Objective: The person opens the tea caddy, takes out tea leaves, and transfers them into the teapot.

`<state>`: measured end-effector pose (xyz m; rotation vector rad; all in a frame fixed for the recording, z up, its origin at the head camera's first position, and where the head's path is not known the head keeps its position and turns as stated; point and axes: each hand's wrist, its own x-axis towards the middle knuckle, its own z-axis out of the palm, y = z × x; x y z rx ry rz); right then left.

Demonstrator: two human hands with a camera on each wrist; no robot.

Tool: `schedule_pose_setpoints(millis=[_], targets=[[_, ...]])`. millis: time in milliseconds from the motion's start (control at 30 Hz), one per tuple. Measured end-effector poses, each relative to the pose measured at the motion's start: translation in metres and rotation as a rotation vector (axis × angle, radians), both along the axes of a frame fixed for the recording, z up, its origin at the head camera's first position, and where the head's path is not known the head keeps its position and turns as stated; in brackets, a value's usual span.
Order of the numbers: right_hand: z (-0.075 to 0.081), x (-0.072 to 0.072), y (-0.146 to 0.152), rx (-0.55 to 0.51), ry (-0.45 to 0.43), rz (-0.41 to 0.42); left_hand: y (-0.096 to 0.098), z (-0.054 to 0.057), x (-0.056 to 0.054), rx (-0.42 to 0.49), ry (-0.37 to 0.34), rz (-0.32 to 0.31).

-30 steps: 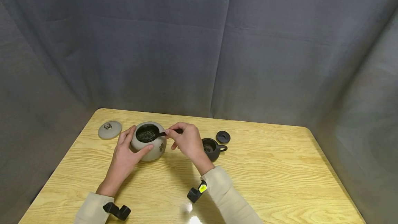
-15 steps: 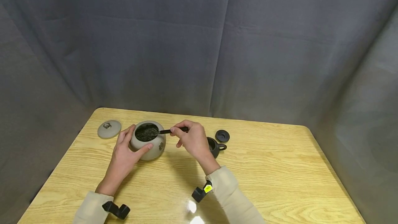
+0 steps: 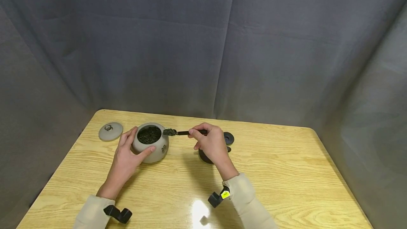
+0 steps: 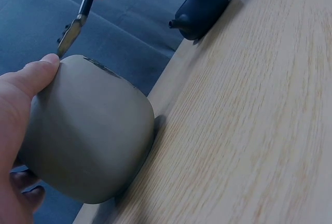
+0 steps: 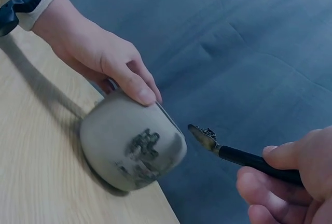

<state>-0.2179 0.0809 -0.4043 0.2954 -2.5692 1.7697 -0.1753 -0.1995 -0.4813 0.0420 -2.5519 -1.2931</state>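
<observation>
My left hand (image 3: 127, 156) grips a round grey tea jar (image 3: 155, 153), thumb on the near side and fingers on the far left. Dark, dry tea leaves (image 3: 149, 135) show through its wide mouth. Between thumb and fingers, my right hand (image 3: 212, 144) pinches the black handle of a tea scoop (image 3: 183, 133). The scoop's head, heaped with leaves, is just outside the jar's right rim; the right wrist view shows a small gap between them. Beneath the right hand stands a dark teapot (image 3: 204, 156), mostly hidden in the head view; its spout side shows in the left wrist view.
The jar's grey lid (image 3: 110, 131) lies at the table's back left. A small dark round lid (image 3: 228, 138) sits behind the teapot, partly covered by the right hand. Grey curtains hang behind and beside the wooden table (image 3: 286, 172).
My right hand has moved right, drawing the scoop out of the jar with leaves on it. The left hand stays on the jar. The teapot has become more covered by the right hand.
</observation>
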Motion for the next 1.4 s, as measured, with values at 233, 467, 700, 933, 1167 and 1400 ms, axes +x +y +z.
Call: schedule_pose_setpoints(millis=[233, 467, 700, 933, 1167, 1400], targets=[[0.000, 0.001, 0.024, -0.014, -0.022, -0.067, -0.001, 0.000, 0.000, -0.001, -0.016, 0.000], [-0.006, 0.005, 0.052, 0.000, -0.030, -0.138, -0.002, -0.001, 0.001, 0.014, -0.022, -0.011], [-0.016, 0.009, 0.078, 0.014, -0.036, -0.194, -0.004, -0.001, 0.000, 0.006, -0.021, -0.005], [-0.029, 0.014, 0.097, 0.090, -0.062, -0.251, -0.005, -0.001, 0.001, 0.003, -0.021, -0.004], [-0.037, 0.016, 0.107, 0.150, -0.038, -0.274, -0.006, 0.001, 0.002, 0.010, -0.032, -0.003], [-0.039, 0.017, 0.108, 0.230, 0.004, -0.277, -0.006, 0.000, 0.001, 0.012, -0.026, -0.001]])
